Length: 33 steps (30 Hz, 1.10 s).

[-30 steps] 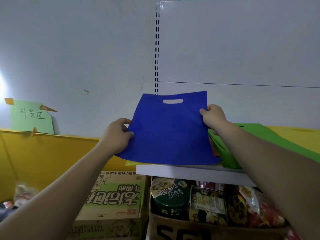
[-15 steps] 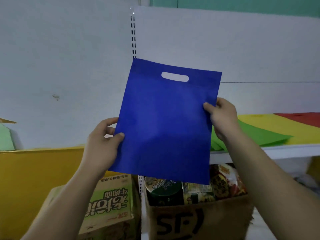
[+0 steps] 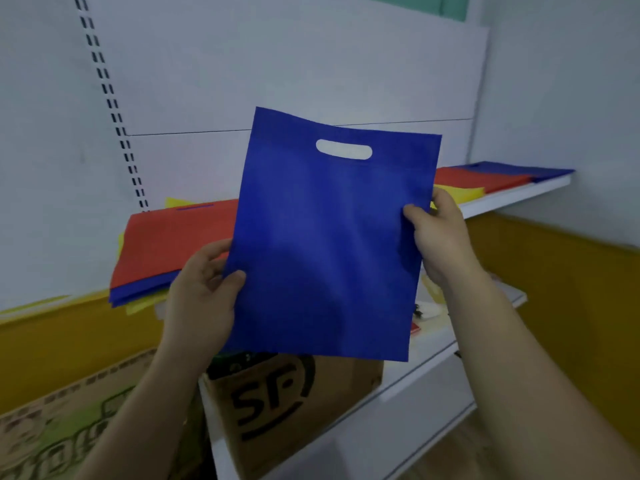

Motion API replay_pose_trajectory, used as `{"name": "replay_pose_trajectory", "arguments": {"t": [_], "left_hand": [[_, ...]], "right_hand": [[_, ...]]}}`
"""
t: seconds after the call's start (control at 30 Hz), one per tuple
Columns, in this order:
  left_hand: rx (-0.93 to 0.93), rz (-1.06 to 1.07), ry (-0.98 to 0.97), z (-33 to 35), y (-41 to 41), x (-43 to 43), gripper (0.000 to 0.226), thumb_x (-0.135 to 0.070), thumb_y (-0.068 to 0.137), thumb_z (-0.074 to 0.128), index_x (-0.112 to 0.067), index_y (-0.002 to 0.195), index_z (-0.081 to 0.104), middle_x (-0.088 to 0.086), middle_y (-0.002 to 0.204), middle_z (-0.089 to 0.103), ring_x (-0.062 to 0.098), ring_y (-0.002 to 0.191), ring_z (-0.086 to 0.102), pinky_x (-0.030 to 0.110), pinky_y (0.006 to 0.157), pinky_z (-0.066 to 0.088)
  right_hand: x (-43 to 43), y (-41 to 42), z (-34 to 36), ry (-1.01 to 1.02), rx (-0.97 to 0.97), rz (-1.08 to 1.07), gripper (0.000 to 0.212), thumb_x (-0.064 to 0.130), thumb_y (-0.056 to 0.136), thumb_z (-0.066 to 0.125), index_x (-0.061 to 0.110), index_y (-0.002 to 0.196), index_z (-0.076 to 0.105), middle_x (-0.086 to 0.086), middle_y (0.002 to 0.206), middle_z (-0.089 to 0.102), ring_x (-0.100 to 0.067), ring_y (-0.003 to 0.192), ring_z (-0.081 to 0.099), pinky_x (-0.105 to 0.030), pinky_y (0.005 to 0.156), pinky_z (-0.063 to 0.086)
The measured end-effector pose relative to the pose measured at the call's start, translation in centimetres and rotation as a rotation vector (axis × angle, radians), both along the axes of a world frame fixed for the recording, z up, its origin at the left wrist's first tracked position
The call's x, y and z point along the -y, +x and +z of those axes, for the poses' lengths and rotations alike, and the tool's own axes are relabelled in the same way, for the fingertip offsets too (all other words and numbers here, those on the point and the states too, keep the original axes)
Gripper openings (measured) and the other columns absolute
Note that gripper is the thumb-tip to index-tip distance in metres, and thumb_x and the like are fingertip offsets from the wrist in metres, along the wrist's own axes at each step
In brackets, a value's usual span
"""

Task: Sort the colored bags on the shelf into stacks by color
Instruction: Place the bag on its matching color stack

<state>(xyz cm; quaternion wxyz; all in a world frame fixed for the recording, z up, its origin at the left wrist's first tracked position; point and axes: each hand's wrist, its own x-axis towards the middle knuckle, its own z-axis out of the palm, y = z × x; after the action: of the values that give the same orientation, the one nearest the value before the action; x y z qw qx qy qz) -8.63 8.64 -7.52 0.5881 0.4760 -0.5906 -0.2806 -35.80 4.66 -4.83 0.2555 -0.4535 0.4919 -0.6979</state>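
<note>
I hold a blue bag (image 3: pixel 325 244) with a cut-out handle upright in front of the white shelf (image 3: pixel 519 199). My left hand (image 3: pixel 204 292) pinches its left edge and my right hand (image 3: pixel 440 233) pinches its right edge. Behind it on the left lies a mixed pile with a red bag (image 3: pixel 176 237) on top and blue and yellow bags beneath. Farther right on the shelf lie a yellow stack (image 3: pixel 464 192), a red stack (image 3: pixel 481 178) and a blue stack (image 3: pixel 540 171) at the far end.
A brown cardboard box (image 3: pixel 291 407) marked SF stands on the lower shelf below the bag. A printed carton (image 3: pixel 65 431) sits at the lower left. A yellow panel (image 3: pixel 568 282) runs along the right wall.
The view has swung to the right, bringing the red and blue stacks into sight. Both hands carried the blue bag rightward and held it upright, off the pile.
</note>
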Motion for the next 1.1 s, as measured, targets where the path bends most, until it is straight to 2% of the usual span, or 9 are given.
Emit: {"name": "replay_pose_trajectory", "arguments": {"t": [0.1, 0.17, 0.27, 0.4, 0.6, 0.7, 0.77, 1.03, 1.1], "left_hand": [[-0.009, -0.056, 0.038, -1.0, -3.4, 0.0, 0.030, -0.015, 0.095, 0.051, -0.038, 0.114, 0.049, -0.023, 0.100, 0.055, -0.001, 0.089, 0.055, 0.021, 0.067, 0.046], [-0.025, -0.096, 0.065, -1.8, -6.1, 0.0, 0.031, -0.015, 0.095, 0.052, -0.038, 0.116, 0.049, -0.022, 0.102, 0.056, -0.001, 0.090, 0.055, 0.021, 0.067, 0.045], [-0.060, -0.152, 0.093, -2.8, -11.2, -0.2, 0.032, -0.010, 0.094, 0.052, -0.034, 0.115, 0.051, -0.019, 0.102, 0.058, 0.000, 0.090, 0.057, 0.019, 0.068, 0.046], [-0.100, -0.223, 0.129, -3.8, -18.5, -0.5, 0.032, -0.007, 0.094, 0.052, -0.030, 0.117, 0.053, -0.017, 0.102, 0.060, 0.000, 0.089, 0.058, 0.016, 0.066, 0.045], [-0.126, -0.336, 0.140, -4.8, -29.3, -0.6, 0.033, -0.004, 0.094, 0.050, -0.032, 0.111, 0.052, -0.021, 0.097, 0.060, -0.013, 0.072, 0.061, 0.007, 0.053, 0.047], [-0.144, -0.385, 0.155, -5.0, -34.3, -0.7, 0.034, -0.004, 0.094, 0.051, -0.033, 0.111, 0.053, -0.021, 0.099, 0.061, -0.006, 0.082, 0.063, 0.014, 0.063, 0.051], [-0.127, -0.425, 0.157, -5.2, -37.2, -0.6, 0.033, -0.005, 0.094, 0.051, -0.032, 0.114, 0.053, -0.021, 0.100, 0.061, -0.002, 0.088, 0.061, 0.015, 0.066, 0.046], [-0.082, -0.542, 0.191, -6.3, -46.1, 3.8, 0.038, -0.009, 0.093, 0.052, -0.035, 0.120, 0.054, -0.020, 0.105, 0.063, 0.001, 0.095, 0.061, 0.026, 0.079, 0.049], [-0.084, -0.557, 0.182, -6.4, -48.4, 5.7, 0.038, -0.009, 0.093, 0.052, -0.032, 0.123, 0.053, -0.021, 0.101, 0.064, -0.002, 0.090, 0.062, 0.024, 0.076, 0.050]], "right_hand": [[-2.0, -3.7, -1.2, 0.028, 0.041, -0.034, 0.023, 0.014, 0.092, 0.055, 0.026, 0.112, 0.056, 0.007, 0.107, 0.066, -0.019, 0.097, 0.065, -0.039, 0.081, 0.056], [-3.3, -6.7, -2.2, 0.035, 0.049, -0.123, 0.015, 0.016, 0.093, 0.058, 0.026, 0.105, 0.060, 0.009, 0.104, 0.066, -0.017, 0.097, 0.065, -0.035, 0.080, 0.055], [-5.0, -11.3, -3.4, 0.040, 0.058, -0.224, 0.010, 0.019, 0.093, 0.059, 0.028, 0.092, 0.063, 0.008, 0.101, 0.067, -0.017, 0.095, 0.065, -0.038, 0.082, 0.055], [-7.3, -18.0, -4.1, 0.050, 0.009, -0.289, 0.007, 0.024, 0.096, 0.054, 0.026, 0.094, 0.061, 0.012, 0.098, 0.064, -0.012, 0.092, 0.063, -0.032, 0.079, 0.054], [-10.7, -28.4, -4.2, 0.018, -0.014, -0.395, 0.011, 0.024, 0.097, 0.054, 0.029, 0.090, 0.060, 0.010, 0.098, 0.065, -0.013, 0.094, 0.063, -0.034, 0.084, 0.054], [-12.2, -32.7, -4.1, 0.020, -0.008, -0.462, 0.008, 0.025, 0.097, 0.054, 0.027, 0.091, 0.060, 0.007, 0.099, 0.066, -0.016, 0.094, 0.064, -0.035, 0.082, 0.055], [-12.8, -35.1, -4.1, 0.023, 0.003, -0.505, 0.008, 0.025, 0.097, 0.053, 0.026, 0.091, 0.059, 0.005, 0.099, 0.066, -0.017, 0.093, 0.064, -0.034, 0.080, 0.055], [-11.2, -43.0, -5.2, 0.071, 0.031, -0.659, 0.009, 0.026, 0.097, 0.052, 0.027, 0.091, 0.058, 0.009, 0.095, 0.065, -0.014, 0.090, 0.063, -0.031, 0.076, 0.055], [-9.7, -44.8, -5.2, 0.089, 0.027, -0.688, 0.010, 0.026, 0.097, 0.050, 0.027, 0.090, 0.057, 0.009, 0.096, 0.065, -0.014, 0.090, 0.063, -0.032, 0.077, 0.055]]}}
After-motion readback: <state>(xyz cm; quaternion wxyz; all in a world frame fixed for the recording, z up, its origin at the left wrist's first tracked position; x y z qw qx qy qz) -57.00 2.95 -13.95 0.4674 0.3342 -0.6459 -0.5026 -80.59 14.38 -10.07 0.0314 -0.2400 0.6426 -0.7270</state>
